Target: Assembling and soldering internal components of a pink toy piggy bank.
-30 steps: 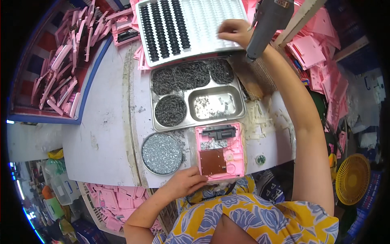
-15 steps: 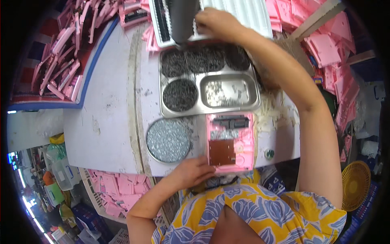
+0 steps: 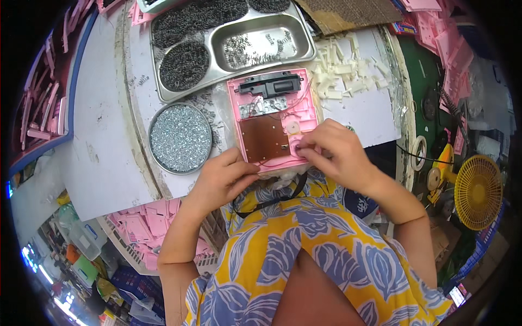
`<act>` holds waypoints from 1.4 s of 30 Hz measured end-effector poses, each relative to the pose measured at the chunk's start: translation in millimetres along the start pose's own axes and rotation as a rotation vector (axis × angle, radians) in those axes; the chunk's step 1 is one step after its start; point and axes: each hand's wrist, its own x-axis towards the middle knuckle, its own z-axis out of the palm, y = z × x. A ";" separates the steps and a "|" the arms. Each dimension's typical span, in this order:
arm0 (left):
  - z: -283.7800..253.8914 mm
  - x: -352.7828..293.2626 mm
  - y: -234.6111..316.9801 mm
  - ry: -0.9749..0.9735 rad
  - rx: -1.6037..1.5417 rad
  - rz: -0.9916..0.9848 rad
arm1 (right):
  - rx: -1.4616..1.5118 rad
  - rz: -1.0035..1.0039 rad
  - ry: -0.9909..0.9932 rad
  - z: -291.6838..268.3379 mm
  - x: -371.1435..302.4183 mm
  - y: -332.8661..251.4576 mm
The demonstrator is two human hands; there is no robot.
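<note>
Half a second ago the right hand was stretched far up to the white tray at the top of the table; now it is back at the near edge and rests on the pink plastic case. Its fingers are closed together in a pinch at the lower right corner of the case, on a small part too tiny to make out. The left hand was already at the near edge and remains there. Its fingers are curled, the fingertips touching the lower left edge of the case; whether they truly grip it, I cannot tell.

The case lies open on the white table, just in front of the person's body. Inside it sit a brown circuit board and, at its far end, a black part. Just left of the case stands a round tin of silver screws. Behind both is a metal tray with compartments holding dark small parts. Right of the case lies a heap of small white plastic pieces.

The table's near edge runs just under both hands. Bare table surface is on the left side. Pink parts fill a basket below the table, and a yellow fan stands at the far right.
</note>
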 end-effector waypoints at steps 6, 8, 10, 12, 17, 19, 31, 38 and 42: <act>-0.1 -1.9 0.2 0.019 0.024 -0.011 | -0.305 -0.166 0.144 16.8 -3.1 -1.1; 0.2 -0.1 2.8 0.011 0.020 -0.033 | -0.234 -0.219 0.163 17.9 -3.2 6.4; -0.2 -1.3 4.1 0.017 0.010 -0.035 | -0.115 -0.260 0.217 24.6 -4.7 20.8; 1.7 1.6 3.3 0.020 -0.006 -0.026 | -0.082 -0.256 0.244 27.0 -8.4 26.4; -2.9 1.9 2.5 -0.051 0.020 -0.020 | -0.170 -0.276 0.161 13.2 -4.2 18.1; -4.2 -0.8 7.6 -0.074 0.064 -0.053 | -0.092 -0.273 0.084 -15.0 5.9 19.4; -52.5 200.2 -28.0 0.090 0.724 0.168 | -0.494 0.010 0.060 -43.8 38.8 66.2; -46.6 216.7 -30.9 0.006 0.933 0.093 | -0.481 0.130 -0.090 -51.1 47.4 63.7; -33.4 160.4 26.4 0.177 0.443 0.133 | -0.368 0.105 -0.041 -61.3 37.1 67.3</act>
